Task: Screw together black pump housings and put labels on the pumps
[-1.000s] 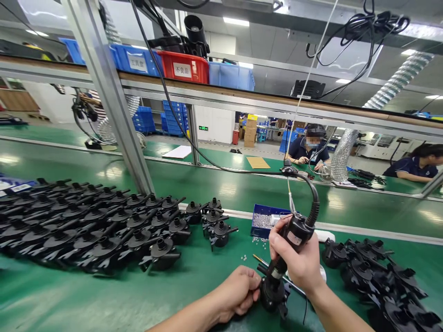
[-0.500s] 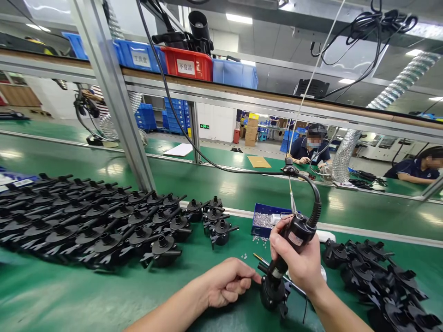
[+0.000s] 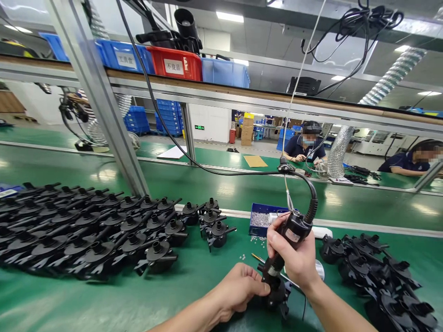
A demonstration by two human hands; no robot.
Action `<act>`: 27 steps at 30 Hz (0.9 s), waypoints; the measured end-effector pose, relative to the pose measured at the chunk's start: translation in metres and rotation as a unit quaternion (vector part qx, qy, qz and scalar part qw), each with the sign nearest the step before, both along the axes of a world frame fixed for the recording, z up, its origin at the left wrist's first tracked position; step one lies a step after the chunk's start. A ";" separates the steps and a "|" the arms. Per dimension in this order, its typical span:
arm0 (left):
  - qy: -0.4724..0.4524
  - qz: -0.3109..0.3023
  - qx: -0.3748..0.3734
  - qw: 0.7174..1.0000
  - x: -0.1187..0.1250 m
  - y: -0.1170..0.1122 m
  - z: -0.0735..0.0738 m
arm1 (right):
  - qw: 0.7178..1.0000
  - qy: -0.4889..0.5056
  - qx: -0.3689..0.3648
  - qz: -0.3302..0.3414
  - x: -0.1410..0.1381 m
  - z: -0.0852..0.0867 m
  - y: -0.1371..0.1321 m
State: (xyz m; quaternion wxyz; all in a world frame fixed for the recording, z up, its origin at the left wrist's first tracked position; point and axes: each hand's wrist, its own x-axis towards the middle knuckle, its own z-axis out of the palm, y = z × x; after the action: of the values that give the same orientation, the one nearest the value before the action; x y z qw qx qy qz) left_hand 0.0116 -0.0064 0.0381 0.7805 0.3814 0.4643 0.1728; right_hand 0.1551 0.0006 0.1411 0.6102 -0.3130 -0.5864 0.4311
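Note:
My right hand (image 3: pixel 294 253) is wrapped round a black electric screwdriver (image 3: pixel 292 234), which hangs from a cord and has a cable at its top. The screwdriver points down and left at a black plastic housing (image 3: pixel 277 295) on the green bench. Its tip is hidden behind the housing and my left hand. My left hand (image 3: pixel 242 290) is closed at the housing's left side, its thumb over the rim and its fingers curled. Beside the housing lies a thin rod with a yellowish tip (image 3: pixel 256 257). Small metal pieces (image 3: pixel 242 257) are scattered near the hands.
Rows of similar black housings (image 3: pixel 97 249) cover the bench at left; another group (image 3: pixel 374 267) lies at right. A blue tray (image 3: pixel 259 220) of small metal parts stands behind my hands. An aluminium post (image 3: pixel 100 101) rises at left. Two co-workers sit beyond the bench.
My left hand has moved from pointing a finger at the housing's side to closing on it with the thumb on the rim. The screwdriver's lower end has shifted toward the housing's far left edge.

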 end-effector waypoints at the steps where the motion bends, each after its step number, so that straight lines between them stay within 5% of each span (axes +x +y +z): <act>1: -0.001 -0.001 0.000 1.000 -0.001 0.000 0.001 | 1.000 0.008 0.001 0.001 0.000 -0.001 0.001; 16: 0.001 0.002 0.020 1.000 -0.001 -0.003 0.002 | 1.000 -0.005 0.005 0.014 -0.004 -0.008 0.004; 22: -0.005 0.066 0.179 0.982 0.005 -0.018 -0.023 | 1.000 -0.010 0.000 0.028 -0.004 -0.008 0.003; 27: -0.153 -0.009 0.253 0.955 0.010 -0.028 -0.027 | 0.999 -0.019 -0.009 0.030 0.002 -0.006 0.003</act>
State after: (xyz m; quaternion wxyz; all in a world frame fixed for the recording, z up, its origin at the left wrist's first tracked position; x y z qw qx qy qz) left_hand 0.0216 -0.0343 0.0109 0.7214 0.5397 0.2769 0.3341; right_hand 0.1572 0.0038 0.1348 0.5827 -0.3092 -0.6031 0.4485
